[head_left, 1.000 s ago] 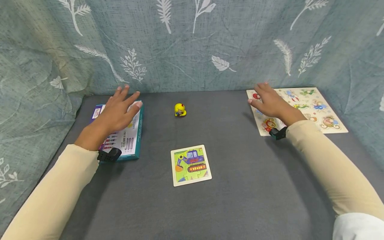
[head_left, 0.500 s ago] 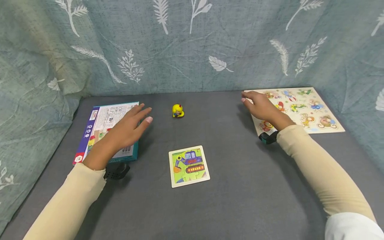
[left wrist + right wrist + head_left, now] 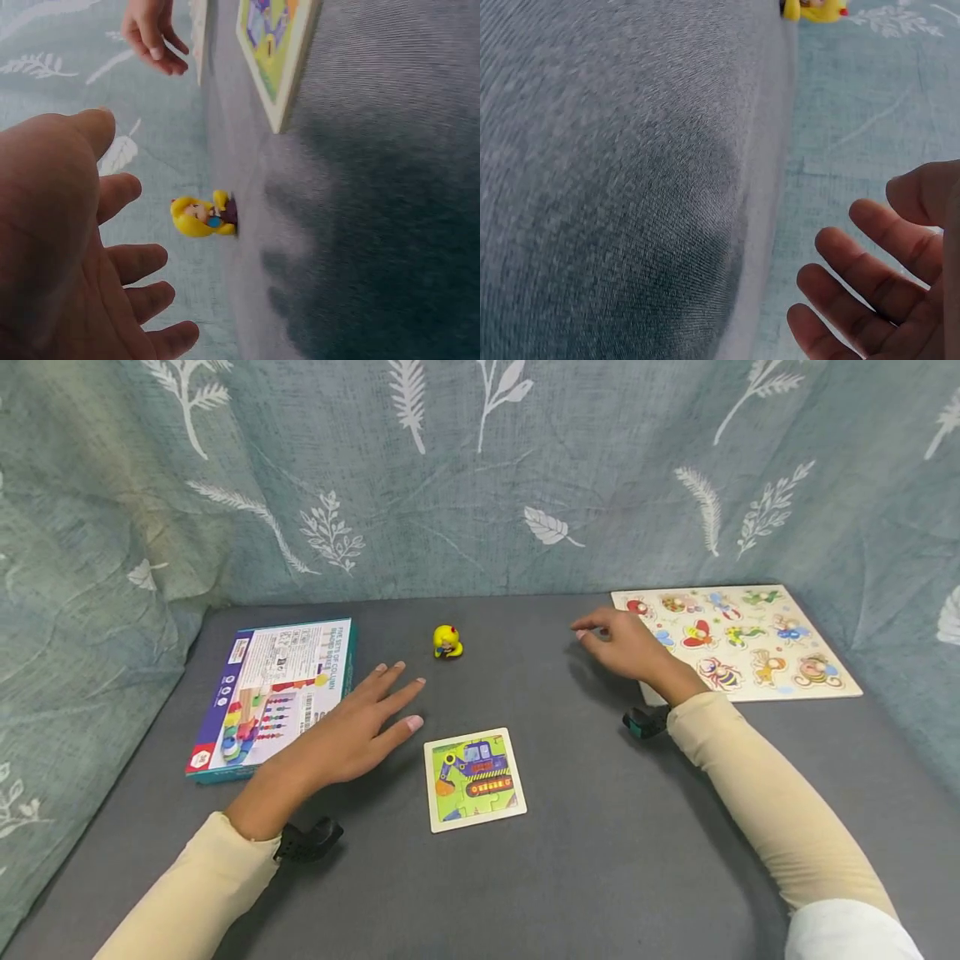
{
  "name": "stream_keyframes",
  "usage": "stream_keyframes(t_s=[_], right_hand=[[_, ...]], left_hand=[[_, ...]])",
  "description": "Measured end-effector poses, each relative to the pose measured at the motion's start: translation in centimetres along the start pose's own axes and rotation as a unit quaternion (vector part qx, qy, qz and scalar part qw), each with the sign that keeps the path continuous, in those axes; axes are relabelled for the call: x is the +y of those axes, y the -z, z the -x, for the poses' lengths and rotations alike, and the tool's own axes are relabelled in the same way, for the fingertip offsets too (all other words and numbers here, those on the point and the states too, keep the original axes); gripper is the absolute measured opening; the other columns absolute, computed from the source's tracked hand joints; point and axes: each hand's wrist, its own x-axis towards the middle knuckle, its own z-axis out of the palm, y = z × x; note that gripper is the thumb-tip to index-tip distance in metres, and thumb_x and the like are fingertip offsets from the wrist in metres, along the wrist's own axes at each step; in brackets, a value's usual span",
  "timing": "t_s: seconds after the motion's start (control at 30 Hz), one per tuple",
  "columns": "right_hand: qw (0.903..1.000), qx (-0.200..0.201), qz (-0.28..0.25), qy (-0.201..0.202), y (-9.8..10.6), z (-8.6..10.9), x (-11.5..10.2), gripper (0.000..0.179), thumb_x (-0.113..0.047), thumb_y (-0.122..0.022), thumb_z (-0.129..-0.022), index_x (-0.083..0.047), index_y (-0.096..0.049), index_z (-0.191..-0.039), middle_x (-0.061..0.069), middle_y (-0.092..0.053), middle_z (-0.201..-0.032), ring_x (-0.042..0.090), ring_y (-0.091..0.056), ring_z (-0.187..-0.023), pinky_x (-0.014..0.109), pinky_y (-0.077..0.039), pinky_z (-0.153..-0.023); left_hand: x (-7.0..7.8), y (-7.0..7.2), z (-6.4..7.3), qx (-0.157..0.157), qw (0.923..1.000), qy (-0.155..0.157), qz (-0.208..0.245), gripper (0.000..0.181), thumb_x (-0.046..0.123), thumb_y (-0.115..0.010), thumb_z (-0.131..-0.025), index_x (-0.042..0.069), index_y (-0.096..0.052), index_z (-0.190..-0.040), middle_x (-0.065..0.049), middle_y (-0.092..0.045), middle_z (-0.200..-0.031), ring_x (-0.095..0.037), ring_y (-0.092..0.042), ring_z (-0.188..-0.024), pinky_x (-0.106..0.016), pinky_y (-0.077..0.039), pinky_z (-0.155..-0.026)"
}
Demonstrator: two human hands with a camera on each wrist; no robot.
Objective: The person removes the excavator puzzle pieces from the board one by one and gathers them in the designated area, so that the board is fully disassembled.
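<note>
My left hand (image 3: 341,735) hovers above the table with fingers spread, between the blue-edged box (image 3: 281,681) and the small framed puzzle (image 3: 476,779), which pictures an excavator. It holds nothing. My right hand (image 3: 626,643), also holding nothing, hangs over the table at the left edge of the large wooden picture board (image 3: 738,639); its fingers are slightly bent. A small yellow-haired doll figurine (image 3: 447,642) stands between and beyond the hands. In the left wrist view the figurine (image 3: 202,216) shows past the fingertips, and in the right wrist view part of the figurine (image 3: 817,9) appears at the top.
A grey cloth covers the table (image 3: 570,860). Behind it and along the left side hangs a blue-green curtain (image 3: 465,485) with white leaf prints. The box lies flat at the left, the picture board flat at the back right.
My left hand has moved right and nearer to me, off the box toward the puzzle. My right hand has moved left and slightly nearer, off the picture board. The objects stay in place.
</note>
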Motion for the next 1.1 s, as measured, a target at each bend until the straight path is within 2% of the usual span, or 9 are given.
stream_keyframes(t_s=[0.2,0.4,0.53,0.7,0.87,1.1], right_hand=[[0.9996,0.007,-0.028,0.000,-0.6,0.1,-0.1,0.028,-0.012,-0.055,-0.098,0.003,-0.066,-0.119,0.019,-0.063,-0.120,0.033,-0.057,-0.113,0.046,-0.044,-0.094],[0.9976,0.012,-0.068,-0.007,-1.1,0.1,-1.0,0.028,-0.017,-0.056,-0.100,-0.001,-0.068,-0.119,0.014,-0.066,-0.118,0.027,-0.062,-0.104,0.044,-0.047,-0.088],[0.9916,0.012,-0.129,-0.006,-1.0,0.0,-1.8,0.028,-0.017,-0.055,-0.100,0.001,-0.068,-0.118,0.012,-0.068,-0.115,0.025,-0.063,-0.103,0.041,-0.048,-0.087],[0.9823,-0.013,-0.187,-0.004,-1.3,0.1,-2.5,0.028,-0.012,-0.054,-0.100,0.006,-0.064,-0.120,0.016,-0.067,-0.115,0.027,-0.063,-0.107,0.039,-0.049,-0.088],[0.9803,-0.022,-0.196,-0.001,-1.6,0.2,-2.9,0.029,-0.013,-0.054,-0.101,0.006,-0.065,-0.120,0.015,-0.068,-0.114,0.027,-0.064,-0.107,0.039,-0.049,-0.090],[0.9725,-0.025,-0.232,-0.009,-1.7,0.1,-3.5,0.029,-0.012,-0.053,-0.101,0.007,-0.063,-0.120,0.017,-0.067,-0.114,0.031,-0.063,-0.108,0.039,-0.047,-0.094]], left_hand=[[0.2,-1.3,1.1,-0.015,0.9995,0.005,0.027,0.066,0.051,-0.043,-0.101,0.016,-0.027,-0.155,-0.017,-0.012,-0.161,-0.038,-0.003,-0.146,-0.063,-0.016,-0.108],[1.0,-2.9,1.9,-0.036,0.9977,0.000,0.058,0.068,0.051,-0.046,-0.100,0.024,-0.021,-0.157,-0.018,-0.006,-0.161,-0.042,0.002,-0.145,-0.067,-0.016,-0.106],[2.1,-3.5,2.2,-0.060,0.9972,-0.001,0.045,0.072,0.056,-0.050,-0.096,0.028,-0.022,-0.156,-0.018,-0.005,-0.161,-0.042,0.005,-0.145,-0.069,-0.016,-0.105],[3.4,-4.0,2.8,-0.096,0.9952,-0.008,0.016,0.081,0.063,-0.054,-0.090,0.031,-0.021,-0.156,-0.017,-0.002,-0.161,-0.040,0.007,-0.145,-0.065,-0.012,-0.108],[4.1,-4.6,3.2,-0.115,0.9933,-0.002,0.012,0.086,0.066,-0.058,-0.086,0.033,-0.021,-0.156,-0.017,0.000,-0.161,-0.038,0.008,-0.145,-0.062,-0.008,-0.110],[4.2,-5.3,3.1,-0.136,0.9907,-0.001,-0.002,0.091,0.069,-0.061,-0.082,0.034,-0.021,-0.156,-0.018,0.008,-0.161,-0.036,0.011,-0.145,-0.060,-0.003,-0.111]])
